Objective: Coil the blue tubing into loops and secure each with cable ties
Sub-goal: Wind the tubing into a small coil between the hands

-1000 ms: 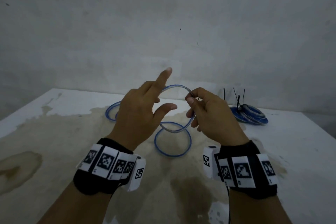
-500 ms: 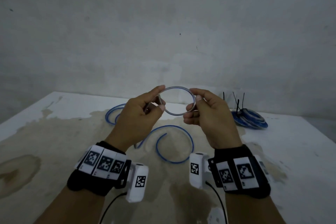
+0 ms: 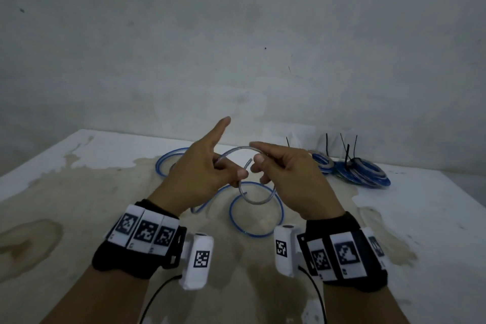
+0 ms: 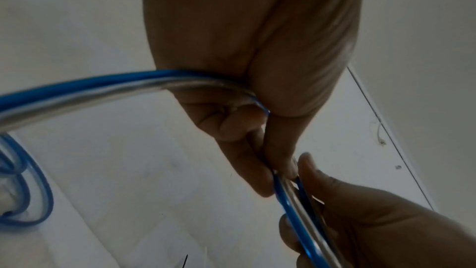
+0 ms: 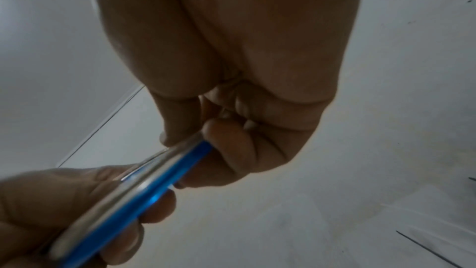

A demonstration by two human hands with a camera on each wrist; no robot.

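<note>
The blue tubing (image 3: pixel 256 201) curls into a small loop in the air between my hands, its cut end free near my right thumb. My left hand (image 3: pixel 231 173) pinches one side of the loop with thumb and curled fingers, while its index finger sticks straight up. My right hand (image 3: pixel 263 158) pinches the other side between thumb and index finger. In the left wrist view the tubing (image 4: pixel 103 87) runs under my left hand's curled fingers (image 4: pixel 242 127). In the right wrist view my thumb and finger grip the tubing (image 5: pixel 144 186). The rest of the tubing (image 3: pixel 252 234) trails in loose rings on the table.
Finished blue coils (image 3: pixel 365 179) lie at the back right of the stained white table (image 3: pixel 79 192), with black cable ties (image 3: pixel 347 152) sticking up from them. Another loose ring of tubing (image 3: pixel 163 166) lies behind my left hand. A wall stands close behind the table.
My left index finger has lifted off the loop and now points up. The held loop has tilted and sagged lower between the hands, with its cut end showing.
</note>
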